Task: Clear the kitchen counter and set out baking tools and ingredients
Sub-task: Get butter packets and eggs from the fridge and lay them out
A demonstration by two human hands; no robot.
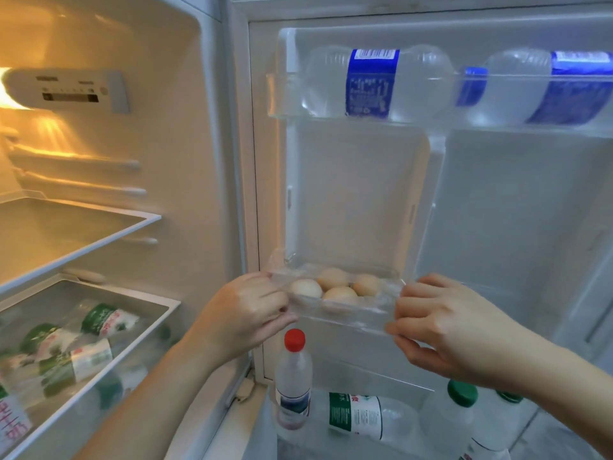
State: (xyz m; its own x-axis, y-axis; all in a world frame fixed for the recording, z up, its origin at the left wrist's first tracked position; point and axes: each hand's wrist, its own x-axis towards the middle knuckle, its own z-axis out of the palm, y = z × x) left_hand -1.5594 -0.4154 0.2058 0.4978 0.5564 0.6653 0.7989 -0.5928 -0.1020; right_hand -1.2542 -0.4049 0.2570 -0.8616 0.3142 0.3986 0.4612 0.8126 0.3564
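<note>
1. The open fridge door (497,210) was seen ahead, with blue-labelled bottles (371,83) laid along its top shelf.
2. Green-labelled bottles (89,356) were stored in the drawer (156,313) at lower left.
3. The clear egg box (348,313) was held before the door's middle, above a red-capped bottle (293,376).
4. Its left end was gripped by the left hand (245,313) and its right end by the right hand (444,327).
5. Four eggs (306,288) were held inside it.

We stand at an open household fridge (185,161), which tells us this is a home kitchen. Its lit interior has a glass shelf (66,234) and a drawer (132,343) of green-labelled bottles (99,318). The door racks (288,94) hold water bottles (371,83) and a clear egg tray (348,313), ordinary domestic stock.
</note>
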